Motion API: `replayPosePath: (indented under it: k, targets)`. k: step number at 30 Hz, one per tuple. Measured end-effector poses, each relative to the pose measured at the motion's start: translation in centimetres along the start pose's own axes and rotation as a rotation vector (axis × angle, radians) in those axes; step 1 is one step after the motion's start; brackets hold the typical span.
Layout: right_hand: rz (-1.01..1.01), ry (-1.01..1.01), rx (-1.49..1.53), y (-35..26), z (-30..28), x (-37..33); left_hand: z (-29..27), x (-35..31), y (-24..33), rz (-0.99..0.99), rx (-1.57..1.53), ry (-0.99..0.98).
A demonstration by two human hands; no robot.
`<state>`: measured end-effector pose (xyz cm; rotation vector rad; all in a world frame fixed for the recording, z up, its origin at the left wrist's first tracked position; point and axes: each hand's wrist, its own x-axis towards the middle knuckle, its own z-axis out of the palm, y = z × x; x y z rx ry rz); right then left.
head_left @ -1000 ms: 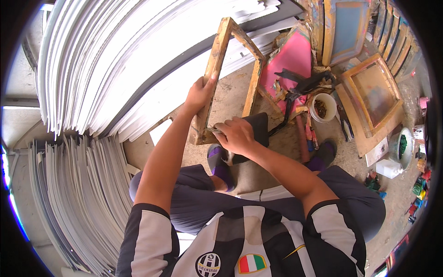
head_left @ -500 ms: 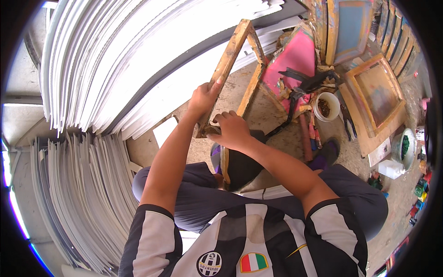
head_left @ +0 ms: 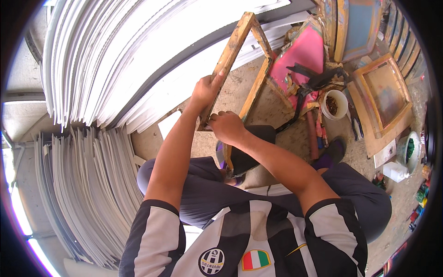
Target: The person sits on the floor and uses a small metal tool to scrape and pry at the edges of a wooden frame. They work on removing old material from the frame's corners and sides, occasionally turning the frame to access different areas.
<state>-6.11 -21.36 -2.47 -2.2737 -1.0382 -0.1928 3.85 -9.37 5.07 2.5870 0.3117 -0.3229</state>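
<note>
My left hand [head_left: 207, 93] is closed round the long left bar of a bare wooden frame [head_left: 255, 90], its thumb lying along the wood. The frame is tilted up, its far corner leaning toward white sheets, and dark residue marks its edges. My right hand [head_left: 228, 128] is at the frame's near left corner, with curled fingers pressed together. Whatever is between those fingertips is hidden. Below the right hand, between my legs, sits a dark block-like object [head_left: 253, 154] with a wooden strip along its left side.
Large stacks of white sheets [head_left: 115, 60] fill the left. At right, a pink panel [head_left: 302, 60], a white bucket [head_left: 334, 105] with brown scraps, a meshed wooden frame [head_left: 385, 94] and a white bottle [head_left: 396, 171] stand or lie on the floor. More frames [head_left: 359, 30] lean at the far right.
My right hand's fingers have drawn together at the frame's near left corner, where they were spread before. My left hand keeps its grip. The whole view has shifted slightly.
</note>
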Motion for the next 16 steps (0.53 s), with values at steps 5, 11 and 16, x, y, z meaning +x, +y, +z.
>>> replayPosePath:
  k: [5, 11, 16]
  targets:
    - [-0.131, 0.158, -0.053, 0.2, 1.0, -0.9, 0.1, 0.0, 0.1, -0.003, -0.009, -0.016]
    - [-0.172, 0.186, -0.099, 0.1, 1.7, -1.2, 0.0, 0.2, -0.2, 0.039, -0.017, -0.017]
    - [-0.135, 0.185, -0.096, -0.2, 2.2, -1.8, 0.1, 0.2, -0.3, 0.017, -0.043, 0.005]
